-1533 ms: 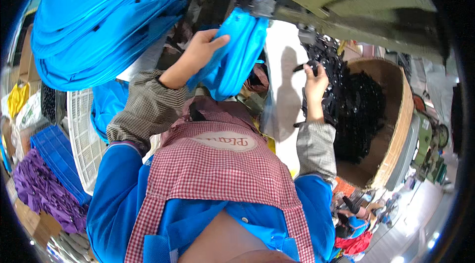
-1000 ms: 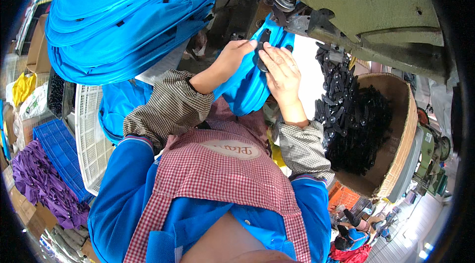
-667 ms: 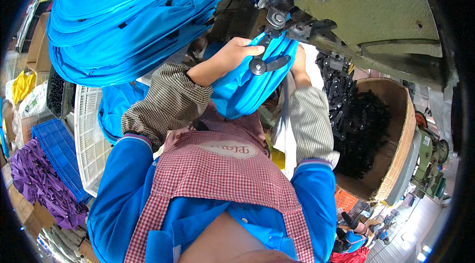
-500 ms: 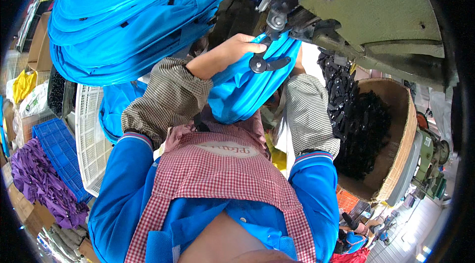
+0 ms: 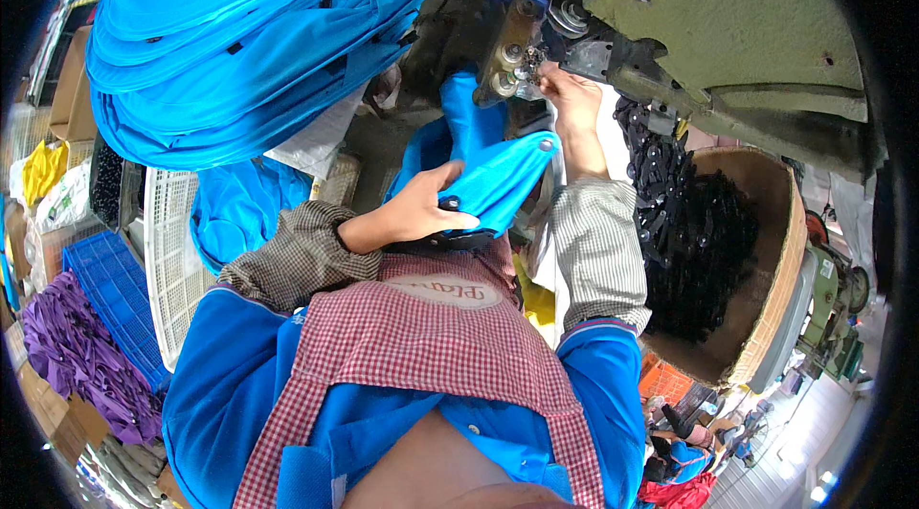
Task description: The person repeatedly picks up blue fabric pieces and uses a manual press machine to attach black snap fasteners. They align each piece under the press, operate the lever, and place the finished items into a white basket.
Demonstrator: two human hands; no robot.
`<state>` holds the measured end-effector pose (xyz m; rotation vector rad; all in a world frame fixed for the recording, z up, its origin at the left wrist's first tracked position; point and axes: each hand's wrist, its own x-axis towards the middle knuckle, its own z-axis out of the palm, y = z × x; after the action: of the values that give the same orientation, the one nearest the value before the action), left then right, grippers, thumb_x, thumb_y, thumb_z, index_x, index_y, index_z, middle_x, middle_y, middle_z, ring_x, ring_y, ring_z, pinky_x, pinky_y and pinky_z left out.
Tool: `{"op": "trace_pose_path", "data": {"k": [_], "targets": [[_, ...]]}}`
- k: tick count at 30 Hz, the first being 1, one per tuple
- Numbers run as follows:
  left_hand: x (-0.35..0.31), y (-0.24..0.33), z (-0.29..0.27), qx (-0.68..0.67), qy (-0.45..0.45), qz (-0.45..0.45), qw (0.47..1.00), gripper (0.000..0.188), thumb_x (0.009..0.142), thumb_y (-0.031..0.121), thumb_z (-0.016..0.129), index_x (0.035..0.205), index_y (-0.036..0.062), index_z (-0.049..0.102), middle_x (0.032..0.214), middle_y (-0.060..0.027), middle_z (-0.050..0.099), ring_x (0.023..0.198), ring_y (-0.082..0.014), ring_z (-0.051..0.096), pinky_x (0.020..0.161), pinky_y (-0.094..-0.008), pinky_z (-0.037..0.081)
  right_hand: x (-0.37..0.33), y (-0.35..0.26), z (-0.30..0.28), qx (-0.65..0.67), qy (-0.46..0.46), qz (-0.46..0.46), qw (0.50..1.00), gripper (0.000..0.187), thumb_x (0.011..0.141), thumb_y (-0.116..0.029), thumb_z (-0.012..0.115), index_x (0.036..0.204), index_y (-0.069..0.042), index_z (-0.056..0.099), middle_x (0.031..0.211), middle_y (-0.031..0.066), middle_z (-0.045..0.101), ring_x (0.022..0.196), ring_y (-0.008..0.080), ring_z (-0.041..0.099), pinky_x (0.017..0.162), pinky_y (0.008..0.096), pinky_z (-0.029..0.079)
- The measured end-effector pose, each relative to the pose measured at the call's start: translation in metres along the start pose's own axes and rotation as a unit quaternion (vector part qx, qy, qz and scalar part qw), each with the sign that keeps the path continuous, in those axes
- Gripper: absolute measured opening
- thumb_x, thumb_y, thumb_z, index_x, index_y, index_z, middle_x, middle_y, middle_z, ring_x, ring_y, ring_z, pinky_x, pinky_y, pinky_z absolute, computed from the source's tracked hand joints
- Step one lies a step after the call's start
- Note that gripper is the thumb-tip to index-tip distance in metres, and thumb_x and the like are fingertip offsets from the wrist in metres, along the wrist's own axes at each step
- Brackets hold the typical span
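Note:
My left hand (image 5: 421, 207) grips a bright blue fabric piece (image 5: 503, 185) low in front of the apron, thumb on top. Its pointed corner reaches right and bears a small dark round snap button (image 5: 547, 145). A black strip shows along the lower edge beneath my fingers. Farther up, my right hand (image 5: 574, 102) is at the metal fittings (image 5: 512, 68) of a green machine (image 5: 728, 21). Its thumb and fingertips are pinched together by the small silvery parts; whatever is between them is too small to make out.
A tall stack of blue fabric pieces (image 5: 249, 40) stands at the upper left. At right, a cardboard box (image 5: 780, 270) holds many black strips (image 5: 704, 250). White (image 5: 168, 250) and blue crates (image 5: 115, 294) and purple fabric strips (image 5: 86, 356) lie left. Another person (image 5: 684, 461) is at lower right.
My left hand has come down toward the apron with the blue fabric, away from the machine. My right hand has left the fabric and now reaches up to the metal fittings.

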<state>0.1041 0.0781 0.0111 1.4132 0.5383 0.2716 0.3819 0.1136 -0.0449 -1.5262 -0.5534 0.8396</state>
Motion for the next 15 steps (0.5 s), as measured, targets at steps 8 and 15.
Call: {"op": "trace_pose_path", "data": {"k": [8, 15], "targets": [[0.004, 0.008, 0.002, -0.092, 0.094, 0.012, 0.991, 0.048, 0.075, 0.013, 0.069, 0.113, -0.0056, 0.047, 0.098, -0.0067, 0.059, 0.088, -0.0118, 0.056, 0.081, -0.0274, 0.045, -0.056, -0.090, 0.028, 0.061, -0.119, 0.066, 0.989, 0.018, 0.071, -0.005, 0.070, 0.083, 0.002, 0.059, 0.069, 0.0054, 0.059, 0.055, 0.0100, 0.052, 0.050, 0.0212, 0.043], [0.046, 0.031, -0.028, -0.285, 0.073, -0.060, 0.954, 0.034, 0.082, 0.018, 0.061, 0.110, 0.0001, 0.052, 0.095, -0.0047, 0.061, 0.082, -0.0113, 0.058, 0.075, -0.0265, 0.047, -0.146, -0.010, 0.028, 0.181, -0.167, 0.052, 0.968, 0.021, 0.088, -0.019, 0.053, 0.098, 0.000, 0.055, 0.092, 0.0032, 0.058, 0.077, 0.0101, 0.054, 0.071, 0.0232, 0.045]]}}
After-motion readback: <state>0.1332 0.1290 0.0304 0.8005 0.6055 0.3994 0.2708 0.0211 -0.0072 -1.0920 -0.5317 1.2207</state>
